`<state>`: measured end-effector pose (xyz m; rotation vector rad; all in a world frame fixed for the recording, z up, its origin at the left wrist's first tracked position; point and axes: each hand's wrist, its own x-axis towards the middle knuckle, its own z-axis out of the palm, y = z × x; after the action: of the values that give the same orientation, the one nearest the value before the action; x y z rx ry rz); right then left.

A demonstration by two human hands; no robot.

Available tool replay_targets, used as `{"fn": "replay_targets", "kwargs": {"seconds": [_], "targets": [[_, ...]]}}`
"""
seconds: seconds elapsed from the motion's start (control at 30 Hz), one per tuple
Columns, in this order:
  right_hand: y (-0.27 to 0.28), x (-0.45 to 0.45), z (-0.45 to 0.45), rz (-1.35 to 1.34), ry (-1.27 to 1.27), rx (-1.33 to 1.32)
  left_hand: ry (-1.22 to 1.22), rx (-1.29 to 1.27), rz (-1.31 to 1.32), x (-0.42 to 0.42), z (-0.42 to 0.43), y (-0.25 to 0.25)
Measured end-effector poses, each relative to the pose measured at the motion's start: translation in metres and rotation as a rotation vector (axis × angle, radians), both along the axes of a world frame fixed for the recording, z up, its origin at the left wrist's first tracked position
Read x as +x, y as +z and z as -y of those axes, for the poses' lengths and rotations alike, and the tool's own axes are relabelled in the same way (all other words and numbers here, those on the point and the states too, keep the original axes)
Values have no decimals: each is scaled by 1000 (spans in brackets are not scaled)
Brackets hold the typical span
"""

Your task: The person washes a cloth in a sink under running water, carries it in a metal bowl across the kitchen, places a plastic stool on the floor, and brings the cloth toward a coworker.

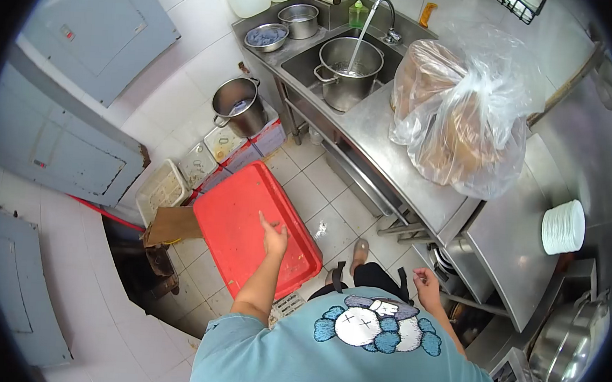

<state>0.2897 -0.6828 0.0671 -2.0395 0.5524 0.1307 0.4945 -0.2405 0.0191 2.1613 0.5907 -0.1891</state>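
My left hand [273,234] is over the red lid [238,215] of a large container on the floor, its fingers apart and holding nothing; whether it touches the lid I cannot tell. My right hand [425,283] hangs beside my body near the lower shelf of the steel counter, fingers loosely curled, with nothing visible in it. Ahead, a steel pot [349,88] stands in the sink [296,68], and water runs into it from the curved faucet [393,34]. Large clear plastic bags with brown contents [463,137] rest on the counter [392,154].
A stack of white plates [563,228] stands at the right. Metal bowls [266,37] and a green soap bottle [358,15] are by the sink. Another pot [241,110] sits on boxes along the wall, near a white tray [160,190] and cardboard [174,225].
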Motion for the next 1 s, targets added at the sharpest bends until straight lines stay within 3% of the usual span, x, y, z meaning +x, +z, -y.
{"fn": "replay_targets", "kwargs": {"seconds": [0.23, 0.33, 0.43, 0.5, 0.57, 0.6, 0.77, 0.83, 0.9, 1.0], "targets": [[14, 171, 20, 68, 274, 331, 85, -332, 372, 112, 83, 18], [50, 233, 13, -8, 398, 577, 55, -394, 430, 152, 103, 24], [104, 288, -1, -77, 512, 744, -177, -170, 478, 213, 109, 34], [125, 321, -10, -127, 446, 1021, -197, -137, 520, 258, 129, 91], [124, 358, -21, -106, 447, 972, -410, 143, 685, 312, 139, 125], [124, 378, -28, -76, 423, 937, -427, 138, 684, 342, 143, 130], [109, 473, -76, 23, 169, 820, -481, -34, 809, 501, 147, 130], [87, 510, -95, 16, 46, 877, -541, -60, 815, 552, 147, 126], [78, 554, -112, -18, -269, 1053, -584, -113, 831, 594, 150, 124], [53, 617, -129, -58, -423, 1059, -675, -350, 638, 629, 141, 103]]}}
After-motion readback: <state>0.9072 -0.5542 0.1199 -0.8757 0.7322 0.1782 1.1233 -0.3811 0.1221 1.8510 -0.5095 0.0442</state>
